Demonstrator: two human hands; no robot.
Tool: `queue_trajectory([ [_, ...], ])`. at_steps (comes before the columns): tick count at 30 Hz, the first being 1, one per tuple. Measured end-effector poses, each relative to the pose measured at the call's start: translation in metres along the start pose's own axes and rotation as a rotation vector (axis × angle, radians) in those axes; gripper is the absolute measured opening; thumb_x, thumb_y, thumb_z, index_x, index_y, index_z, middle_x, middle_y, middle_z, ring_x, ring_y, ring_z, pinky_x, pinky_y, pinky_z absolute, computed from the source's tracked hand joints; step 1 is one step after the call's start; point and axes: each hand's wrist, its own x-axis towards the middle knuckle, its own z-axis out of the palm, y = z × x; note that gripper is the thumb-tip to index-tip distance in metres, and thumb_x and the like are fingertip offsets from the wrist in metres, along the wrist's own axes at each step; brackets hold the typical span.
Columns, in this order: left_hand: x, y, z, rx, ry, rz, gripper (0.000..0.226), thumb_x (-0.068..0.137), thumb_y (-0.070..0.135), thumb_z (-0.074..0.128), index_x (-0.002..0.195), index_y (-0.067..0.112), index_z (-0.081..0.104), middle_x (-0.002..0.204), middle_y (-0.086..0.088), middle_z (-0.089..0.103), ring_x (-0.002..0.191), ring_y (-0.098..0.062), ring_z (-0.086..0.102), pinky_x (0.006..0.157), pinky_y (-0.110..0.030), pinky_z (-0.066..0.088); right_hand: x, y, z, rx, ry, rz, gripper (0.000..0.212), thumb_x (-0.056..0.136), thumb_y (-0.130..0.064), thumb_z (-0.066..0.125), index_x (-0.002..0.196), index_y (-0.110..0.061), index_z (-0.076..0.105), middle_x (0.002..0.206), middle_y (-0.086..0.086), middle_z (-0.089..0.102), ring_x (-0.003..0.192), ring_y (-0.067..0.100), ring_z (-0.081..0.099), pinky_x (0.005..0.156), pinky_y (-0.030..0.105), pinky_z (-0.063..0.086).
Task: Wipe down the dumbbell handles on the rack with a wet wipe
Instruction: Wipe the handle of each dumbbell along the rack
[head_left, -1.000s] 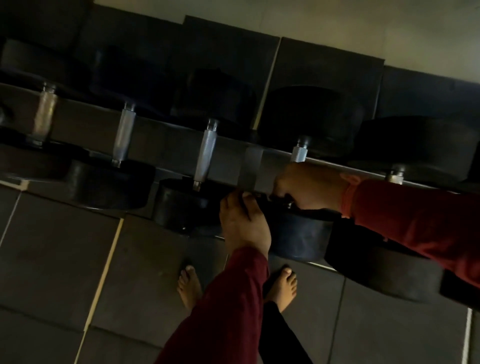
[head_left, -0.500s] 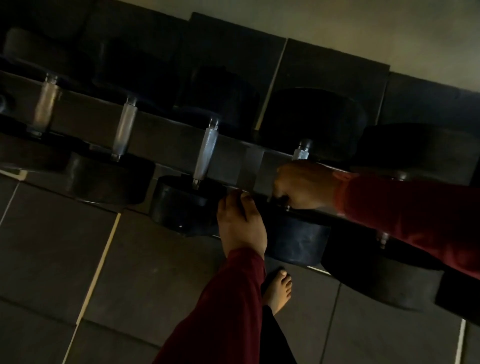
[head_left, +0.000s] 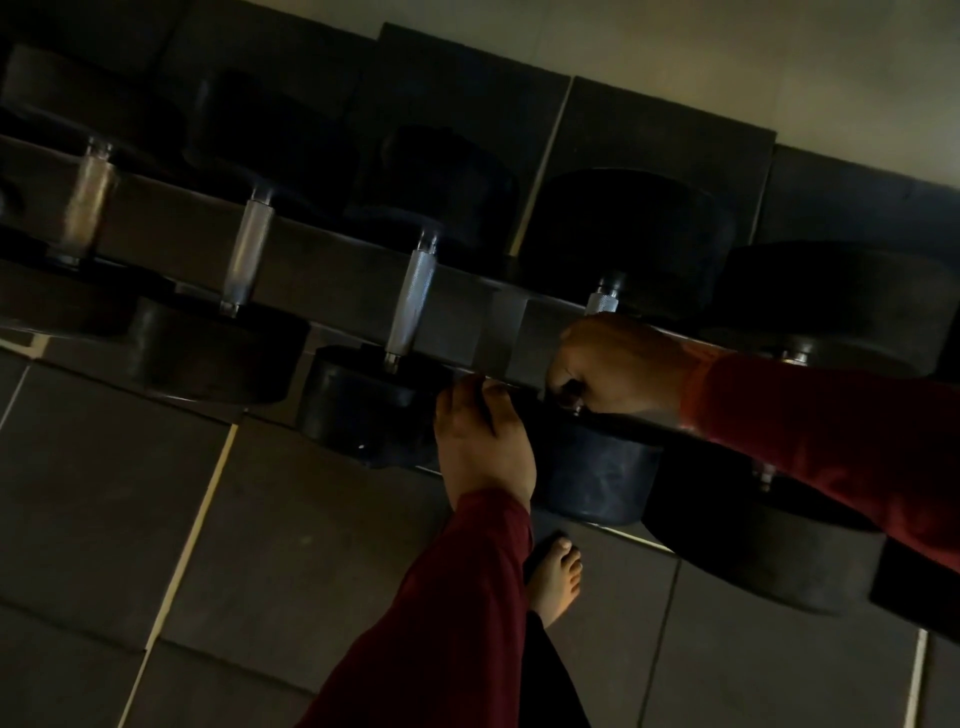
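**Here, both our hands on the dumbbell rack**

Our right hand is curled tight around the handle of the fourth dumbbell from the left, so that only the far end of the knurled metal shows above our knuckles. We cannot make out a wet wipe under the fingers; the light is too dim. Our left hand lies palm down, fingers loosely together, its fingertips touching the near edge of the rack rail between two black weight heads, holding nothing that we can see. Both arms wear red sleeves.

The neighbouring handle to the left stands bare and bright, and two more handles lie farther left, blurred.

Compared with half a second ago, the hands have kept their places on handle and rail. One bare foot shows on the tiled floor near our left forearm, as it did then; a second ago two feet showed.

We can read no brand, label or number on the weights.
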Motion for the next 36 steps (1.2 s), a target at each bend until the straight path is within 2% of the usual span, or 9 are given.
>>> queue_trajectory([
  [7,0.0,-0.001,0.0,0.009,-0.001,0.015,0.038,0.095,0.032,0.041,0.116,0.013,0.066,0.122,-0.003,0.058,0.113,-0.02,0.054,0.098,-0.029,0.04,0.01,-0.014,0.006,-0.078,0.077,0.026,0.017,0.089,-0.018,0.058,0.08,-0.018,0.072,0.081,0.006,0.067,0.083,0.028,0.067,0.066,0.035,0.053],
  [12,-0.003,0.003,0.001,0.066,0.007,0.057,0.048,0.094,0.035,0.035,0.116,0.006,0.066,0.123,-0.011,0.06,0.114,-0.026,0.055,0.103,-0.037,0.041,0.003,-0.007,0.009,0.072,0.127,0.059,0.011,0.085,-0.019,0.063,0.082,-0.022,0.073,0.082,-0.004,0.071,0.081,0.019,0.068,0.071,0.037,0.056],
  [16,-0.02,0.005,0.004,0.176,-0.01,0.095,0.055,0.102,0.039,0.028,0.136,0.005,0.055,0.142,-0.014,0.051,0.132,-0.025,0.044,0.114,-0.032,0.031,-0.026,0.001,0.016,0.113,0.152,0.065,0.01,0.079,-0.023,0.063,0.073,-0.027,0.07,0.074,-0.005,0.063,0.075,0.02,0.063,0.066,0.035,0.051],
  [18,-0.03,0.003,0.008,0.188,-0.002,0.056,0.054,0.105,0.04,0.028,0.146,0.01,0.045,0.152,-0.009,0.041,0.14,-0.02,0.034,0.113,-0.023,0.021,-0.03,0.003,0.018,0.045,0.188,-0.001,0.019,0.079,-0.03,0.05,0.075,-0.027,0.068,0.074,-0.006,0.061,0.074,0.022,0.06,0.059,0.036,0.049],
  [21,-0.033,0.001,0.01,0.199,0.065,0.061,0.06,0.101,0.045,0.025,0.146,0.013,0.047,0.152,-0.007,0.043,0.139,-0.019,0.036,0.11,-0.023,0.022,-0.021,0.003,0.022,-0.012,0.251,-0.088,0.029,0.081,-0.034,0.042,0.07,-0.025,0.067,0.074,-0.008,0.065,0.075,0.02,0.06,0.054,0.035,0.049],
  [25,-0.031,0.0,0.011,0.224,0.086,0.069,0.058,0.101,0.043,0.026,0.144,0.013,0.049,0.15,-0.006,0.046,0.137,-0.02,0.038,0.108,-0.024,0.024,0.002,-0.009,0.016,-0.057,0.152,0.037,0.014,0.089,-0.027,0.057,0.085,-0.024,0.07,0.086,-0.001,0.066,0.085,0.022,0.066,0.066,0.033,0.053],
  [30,-0.03,0.0,0.011,0.248,0.074,0.077,0.059,0.101,0.043,0.025,0.145,0.012,0.049,0.149,-0.008,0.046,0.137,-0.021,0.039,0.109,-0.026,0.024,-0.016,-0.002,0.015,0.232,0.174,0.142,0.012,0.083,-0.027,0.064,0.083,-0.028,0.077,0.085,-0.008,0.074,0.082,0.014,0.07,0.076,0.036,0.057],
  [32,-0.03,0.0,0.011,0.258,0.081,0.082,0.059,0.1,0.043,0.025,0.144,0.012,0.049,0.148,-0.008,0.047,0.135,-0.022,0.04,0.108,-0.026,0.025,-0.032,0.002,0.021,0.351,0.2,0.244,0.014,0.082,-0.033,0.063,0.081,-0.03,0.077,0.085,-0.013,0.074,0.082,0.007,0.069,0.08,0.033,0.056],
  [36,-0.03,0.0,0.012,0.265,0.109,0.1,0.062,0.1,0.044,0.023,0.142,0.009,0.052,0.146,-0.01,0.049,0.132,-0.024,0.044,0.107,-0.026,0.028,-0.04,-0.004,0.038,0.466,0.258,0.56,0.011,0.081,-0.02,0.075,0.085,-0.03,0.078,0.094,-0.014,0.074,0.086,0.005,0.066,0.079,0.019,0.051],
])
